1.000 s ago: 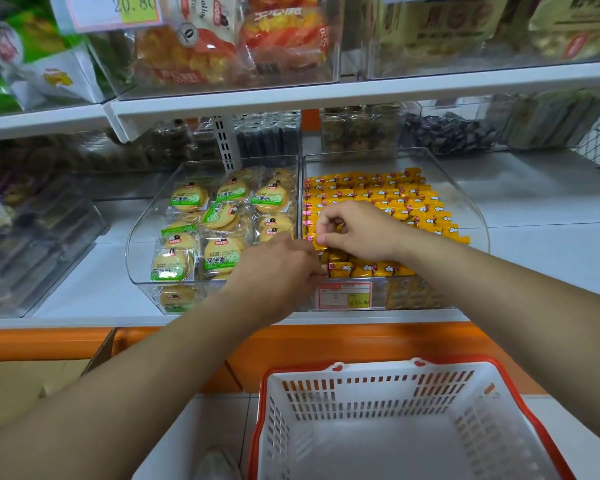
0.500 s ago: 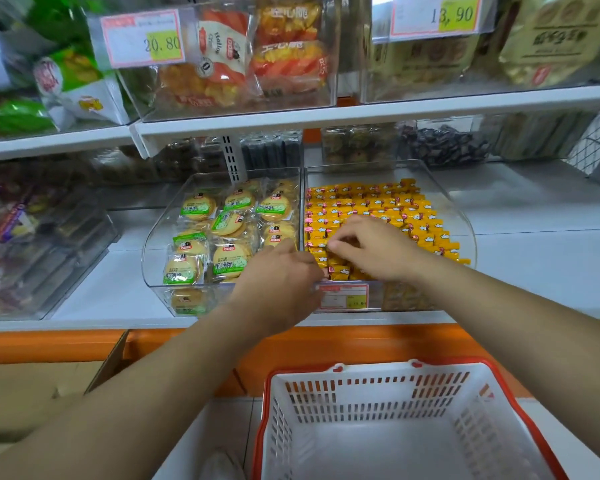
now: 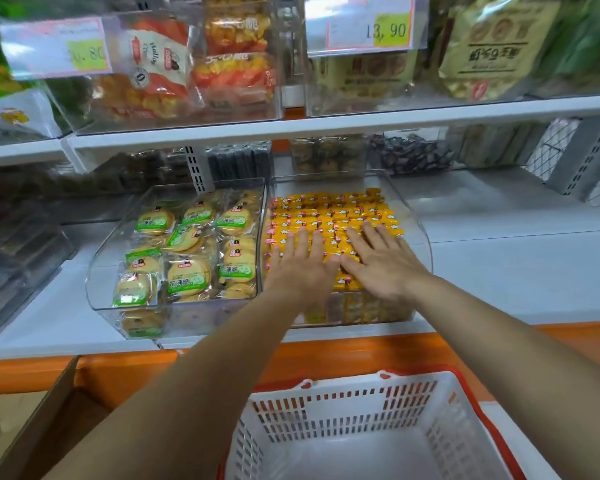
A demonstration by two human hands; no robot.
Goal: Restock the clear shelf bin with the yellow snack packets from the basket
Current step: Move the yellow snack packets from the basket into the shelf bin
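As I look down through the head camera, I have both hands laid flat on the yellow snack packets (image 3: 329, 209) inside the clear shelf bin (image 3: 420, 237). My left hand (image 3: 300, 268) rests palm-down on the near left part of the layer, fingers straight and slightly spread, gripping nothing. My right hand (image 3: 383, 265) lies just beside it on the near right part, fingers likewise straight and fanned, also holding nothing. The two thumbs sit close together, and I cannot tell whether they touch. The packets fill the bin in tight rows from front to back, and more of them show through the clear front panel below my wrists. The bin sits on the white shelf (image 3: 499, 271), just beside a second clear bin (image 3: 97, 275) on its left that holds round biscuits (image 3: 187, 275) in green-labelled wrappers. Below the shelf edge, nearer to me, stands the white basket (image 3: 343, 407) with a red rim. A cardboard box (image 3: 49, 393) shows at lower left. On the shelf above, a price tag (image 3: 368, 29) reads 13.90.
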